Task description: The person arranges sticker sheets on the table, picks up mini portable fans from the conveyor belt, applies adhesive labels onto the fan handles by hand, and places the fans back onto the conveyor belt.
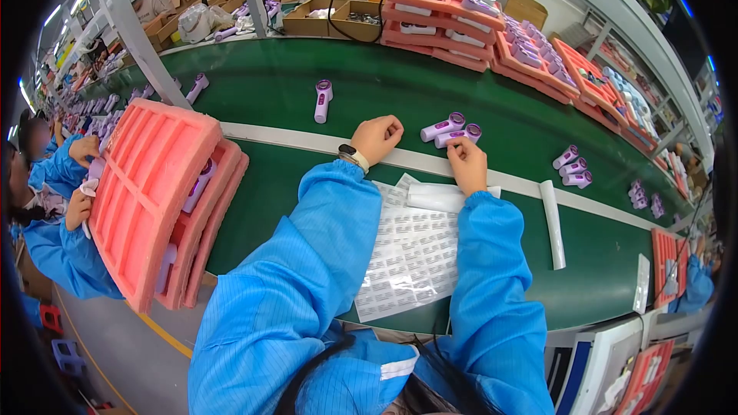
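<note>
My left hand (377, 139) is over the metal rail at the edge of the green belt, its fingers curled together; whatever they may hold is too small to see. My right hand (467, 165) is pinched just below two purple handheld devices (453, 130) lying on the belt. Whether anything sits between those fingertips cannot be made out. Beneath my forearms are sheets of printed labels (407, 253), with a white roll (436, 196) across their top. One more purple device (323, 101) lies on the belt, beyond my left hand.
Stacked pink foam trays (146, 192) stand at the left, beside a co-worker in blue. A white tube (553, 224) lies at the right. More purple devices (573, 165) are farther along the belt. Across it are cardboard boxes (307, 26), loaded pink trays (438, 38) and another person.
</note>
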The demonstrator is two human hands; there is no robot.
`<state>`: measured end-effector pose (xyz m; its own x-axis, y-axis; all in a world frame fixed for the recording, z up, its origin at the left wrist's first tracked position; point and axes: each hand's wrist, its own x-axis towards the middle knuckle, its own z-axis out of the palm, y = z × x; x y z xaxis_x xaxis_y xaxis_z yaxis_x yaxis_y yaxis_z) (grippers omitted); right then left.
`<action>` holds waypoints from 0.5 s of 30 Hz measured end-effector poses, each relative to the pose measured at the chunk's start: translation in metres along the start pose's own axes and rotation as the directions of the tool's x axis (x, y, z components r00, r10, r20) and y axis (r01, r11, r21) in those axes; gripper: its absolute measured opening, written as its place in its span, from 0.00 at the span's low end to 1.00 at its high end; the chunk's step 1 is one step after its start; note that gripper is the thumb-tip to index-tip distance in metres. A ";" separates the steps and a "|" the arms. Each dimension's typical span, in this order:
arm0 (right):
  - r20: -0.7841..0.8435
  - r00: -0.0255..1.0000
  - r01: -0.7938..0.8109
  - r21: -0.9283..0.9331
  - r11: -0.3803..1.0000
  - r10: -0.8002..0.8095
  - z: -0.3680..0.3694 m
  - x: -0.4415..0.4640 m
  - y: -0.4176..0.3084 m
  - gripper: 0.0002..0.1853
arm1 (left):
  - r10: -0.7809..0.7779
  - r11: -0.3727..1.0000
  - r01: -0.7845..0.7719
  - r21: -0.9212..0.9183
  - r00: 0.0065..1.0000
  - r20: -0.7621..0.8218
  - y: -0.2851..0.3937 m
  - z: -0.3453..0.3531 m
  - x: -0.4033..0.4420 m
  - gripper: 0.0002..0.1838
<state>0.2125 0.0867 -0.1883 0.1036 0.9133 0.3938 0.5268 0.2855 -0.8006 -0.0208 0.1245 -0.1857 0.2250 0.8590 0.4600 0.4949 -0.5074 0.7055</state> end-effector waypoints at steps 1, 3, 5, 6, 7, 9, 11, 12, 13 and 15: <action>0.000 1.000 -0.004 0.004 1.000 0.004 0.000 0.000 0.000 0.05 | 0.002 1.000 -0.002 0.003 1.000 -0.001 0.000 0.000 0.000 0.06; -0.002 1.000 -0.004 0.014 1.000 0.004 0.001 0.001 0.000 0.05 | 0.008 1.000 -0.008 0.012 1.000 -0.001 0.000 -0.002 0.001 0.06; -0.001 1.000 -0.002 0.021 1.000 0.002 0.000 0.001 -0.001 0.05 | 0.011 1.000 -0.011 0.016 1.000 0.004 0.001 -0.001 0.000 0.06; -0.003 1.000 0.003 0.019 1.000 -0.003 0.001 0.001 0.000 0.05 | 0.011 1.000 -0.011 0.014 1.000 0.002 0.000 -0.001 0.000 0.06; -0.007 1.000 0.007 0.016 1.000 -0.007 0.001 0.001 0.002 0.05 | 0.011 1.000 -0.011 0.010 1.000 0.001 -0.001 -0.001 0.001 0.06; -0.019 0.999 0.029 0.019 0.999 -0.029 0.000 0.003 0.004 0.04 | 0.026 0.999 -0.026 -0.046 1.000 -0.004 0.001 0.001 0.002 0.07; -0.029 0.999 0.047 0.029 0.998 -0.047 0.001 0.001 0.005 0.04 | 0.038 0.988 -0.038 -0.153 0.999 -0.003 0.010 0.005 -0.002 0.08; -0.029 0.997 0.075 0.035 0.997 -0.074 0.000 0.000 0.002 0.04 | 0.077 0.973 -0.067 -0.221 0.996 0.038 0.024 0.006 -0.006 0.09; -0.036 0.996 0.079 0.032 0.996 -0.077 0.001 0.000 0.003 0.05 | 0.130 0.973 -0.099 -0.210 0.982 0.139 0.034 0.010 -0.010 0.10; -0.053 0.997 0.057 -0.004 0.998 -0.058 0.000 0.002 0.002 0.05 | 0.237 0.964 -0.177 -0.200 0.913 0.332 0.052 0.019 -0.019 0.11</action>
<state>0.2139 0.0894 -0.1893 0.1174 0.8788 0.4625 0.5353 0.3362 -0.7748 0.0164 0.0829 -0.1683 0.6017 0.6866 0.4081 0.2687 -0.6551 0.7061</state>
